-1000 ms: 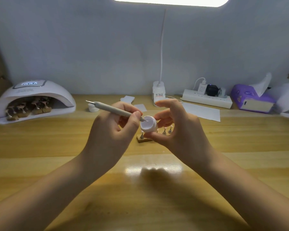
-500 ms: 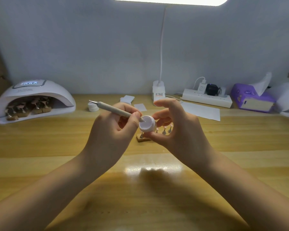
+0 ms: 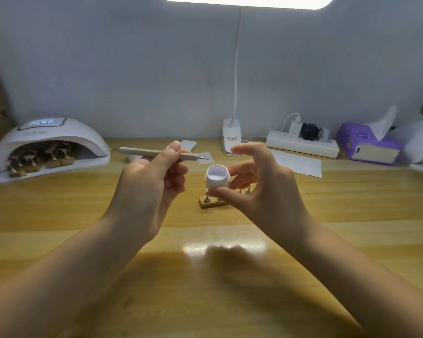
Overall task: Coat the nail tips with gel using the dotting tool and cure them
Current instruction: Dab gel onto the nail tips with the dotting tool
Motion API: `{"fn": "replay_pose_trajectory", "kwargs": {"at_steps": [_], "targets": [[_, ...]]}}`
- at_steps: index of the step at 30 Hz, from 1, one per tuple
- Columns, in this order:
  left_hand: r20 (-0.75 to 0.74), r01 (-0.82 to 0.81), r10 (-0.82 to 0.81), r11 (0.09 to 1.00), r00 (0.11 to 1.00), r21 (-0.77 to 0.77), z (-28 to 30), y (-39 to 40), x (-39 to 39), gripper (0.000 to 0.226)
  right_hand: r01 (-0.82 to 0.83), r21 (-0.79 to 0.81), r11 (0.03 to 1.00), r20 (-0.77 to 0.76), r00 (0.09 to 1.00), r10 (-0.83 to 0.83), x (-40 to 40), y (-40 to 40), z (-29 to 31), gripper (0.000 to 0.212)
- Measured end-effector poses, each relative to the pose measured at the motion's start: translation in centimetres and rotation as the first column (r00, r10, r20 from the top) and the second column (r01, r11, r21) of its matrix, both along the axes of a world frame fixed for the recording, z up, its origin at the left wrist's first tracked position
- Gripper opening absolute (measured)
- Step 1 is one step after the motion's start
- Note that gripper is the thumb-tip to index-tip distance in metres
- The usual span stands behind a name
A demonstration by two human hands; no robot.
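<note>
- Gel jar [image 3: 217, 176]: open, pinched between right hand [image 3: 261, 189] fingers, above wooden nail stand [image 3: 211, 203] on table [image 3: 59, 211]
- Dotting tool [image 3: 156, 152]: gripped level in left hand [image 3: 149, 189]; tip just clear of jar
- Likely risk: gel dripping before reaching tips; loose pinch tipping jar

The near half of the wooden table [image 3: 59, 240], from 4 round to 8 o'clock, lies bare under the forearms. At 12 o'clock a small wooden stand [image 3: 211, 203] sits just behind the gel pot [image 3: 217, 178]. The curing lamp [image 3: 49, 145] blocks 10 o'clock; power strip [image 3: 300, 143] and tissue box [image 3: 366, 145] crowd 2 o'clock.
</note>
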State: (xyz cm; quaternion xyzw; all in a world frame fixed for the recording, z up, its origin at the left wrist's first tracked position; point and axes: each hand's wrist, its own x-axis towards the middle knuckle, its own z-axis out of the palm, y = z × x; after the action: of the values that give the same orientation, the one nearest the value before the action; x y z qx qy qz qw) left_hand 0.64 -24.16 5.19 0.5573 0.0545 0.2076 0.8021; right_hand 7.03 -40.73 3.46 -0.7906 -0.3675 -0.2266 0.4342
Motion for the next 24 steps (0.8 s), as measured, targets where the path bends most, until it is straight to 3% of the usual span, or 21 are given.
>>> {"fn": "replay_pose_trajectory", "kwargs": {"at_steps": [5, 12, 19, 24], "targets": [[-0.068, 0.021, -0.032, 0.989, 0.997, -0.148, 0.0, 0.1, 0.3, 0.028, 0.002, 0.016, 1.000, 0.001, 1.000, -0.002, 0.0, -0.1, 0.0, 0.072], [-0.102, 0.039, -0.065, 0.971, 0.993, -0.235, -0.1, 0.4, 0.6, 0.028, 0.030, 0.016, 0.999, -0.022, 0.999, -0.030, 0.6, -0.5, -0.2, 0.073], [-0.129, 0.003, -0.039, 0.963, 0.991, -0.270, -0.7, 0.3, 0.9, 0.026, 0.251, -0.001, 0.968, -0.133, 0.959, -0.249, 4.2, -2.7, -1.6, 0.072], [-0.131, -0.027, -0.007, 0.967, 0.991, -0.253, -1.5, 0.2, 1.1, 0.026, 0.347, -0.132, 0.928, -0.230, 0.900, -0.370, 6.3, -4.5, -3.5, 0.070]]}}
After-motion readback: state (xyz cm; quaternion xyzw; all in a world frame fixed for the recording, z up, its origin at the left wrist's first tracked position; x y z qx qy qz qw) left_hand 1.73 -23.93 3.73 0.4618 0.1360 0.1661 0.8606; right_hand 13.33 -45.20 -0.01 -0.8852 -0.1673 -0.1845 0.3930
